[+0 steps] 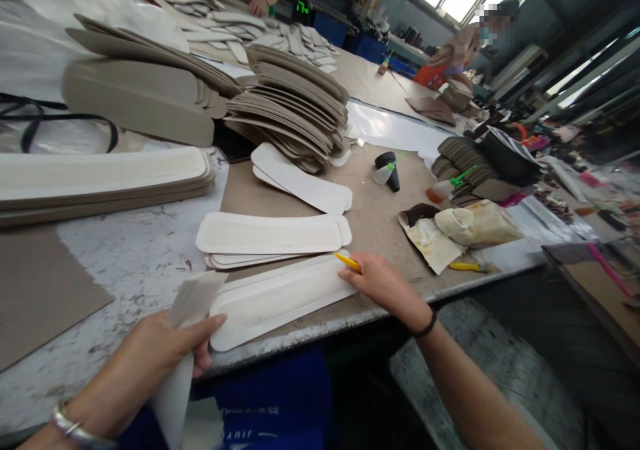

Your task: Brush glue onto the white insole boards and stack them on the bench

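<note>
My left hand (170, 347) is closed around white paper-like strips (197, 297), which stick up above the fingers and hang down below the table edge. Its thumb reaches the left end of a long white panel (280, 300) with rounded corners, lying at the table's front edge. In my right hand (383, 280) is a slim yellow tool (349, 262), its pointed end showing past the fingers over the panel's right end. The rest of that tool is hidden in the hand. Just behind lie more white panels (273, 232) in a low pile, and others (303, 180) overlap farther back.
Stacks of grey-brown panels (295, 110) stand at the back, with a long pile (105, 183) at the left. To the right are a glue-stained bundle (475, 223), a yellow-handled brush (467, 267) and a small bottle (384, 173). Two other people are across the table.
</note>
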`<act>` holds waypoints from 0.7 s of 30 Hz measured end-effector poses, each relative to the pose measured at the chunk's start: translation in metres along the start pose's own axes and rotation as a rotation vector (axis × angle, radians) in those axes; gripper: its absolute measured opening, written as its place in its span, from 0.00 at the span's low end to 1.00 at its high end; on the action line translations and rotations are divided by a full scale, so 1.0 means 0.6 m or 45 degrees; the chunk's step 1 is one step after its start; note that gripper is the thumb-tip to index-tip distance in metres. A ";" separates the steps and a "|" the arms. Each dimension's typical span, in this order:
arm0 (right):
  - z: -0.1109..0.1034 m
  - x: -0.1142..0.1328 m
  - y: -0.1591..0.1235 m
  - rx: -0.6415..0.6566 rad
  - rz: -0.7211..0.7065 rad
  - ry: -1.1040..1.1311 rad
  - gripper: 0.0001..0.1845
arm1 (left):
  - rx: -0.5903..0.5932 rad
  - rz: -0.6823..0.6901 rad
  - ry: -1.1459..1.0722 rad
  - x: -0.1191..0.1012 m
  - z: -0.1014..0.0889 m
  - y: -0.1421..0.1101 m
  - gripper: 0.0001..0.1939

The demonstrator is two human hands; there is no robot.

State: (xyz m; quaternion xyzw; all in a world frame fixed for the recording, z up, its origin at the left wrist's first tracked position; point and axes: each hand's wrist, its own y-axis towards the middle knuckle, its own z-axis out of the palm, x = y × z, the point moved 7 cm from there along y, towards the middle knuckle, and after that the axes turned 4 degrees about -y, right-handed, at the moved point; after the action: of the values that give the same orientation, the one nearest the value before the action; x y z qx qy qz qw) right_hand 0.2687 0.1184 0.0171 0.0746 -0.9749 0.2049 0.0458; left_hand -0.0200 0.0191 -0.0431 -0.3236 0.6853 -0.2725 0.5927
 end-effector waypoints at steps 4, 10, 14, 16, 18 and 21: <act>-0.001 0.003 0.003 0.012 0.036 -0.066 0.11 | -0.020 -0.040 0.042 -0.006 0.000 -0.002 0.24; 0.003 0.002 0.006 0.055 0.042 -0.065 0.11 | -0.038 -0.086 0.111 0.002 -0.003 0.008 0.24; 0.007 0.000 0.009 0.052 0.023 -0.072 0.11 | -0.065 -0.062 0.157 0.004 -0.008 0.012 0.24; 0.010 -0.001 0.011 0.057 0.026 -0.078 0.11 | -0.081 -0.046 0.197 -0.001 -0.006 0.008 0.25; 0.014 -0.004 0.014 0.063 0.036 -0.083 0.12 | -0.097 -0.018 0.223 -0.009 -0.003 0.003 0.24; 0.017 -0.006 0.015 0.058 0.041 -0.094 0.12 | -0.155 0.001 0.184 -0.016 0.000 -0.003 0.22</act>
State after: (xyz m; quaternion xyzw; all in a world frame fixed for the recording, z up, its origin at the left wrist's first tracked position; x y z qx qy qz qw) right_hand 0.2701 0.1230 0.0037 0.0673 -0.9720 0.2249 0.0049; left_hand -0.0190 0.0253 -0.0359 -0.3382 0.7417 -0.2528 0.5211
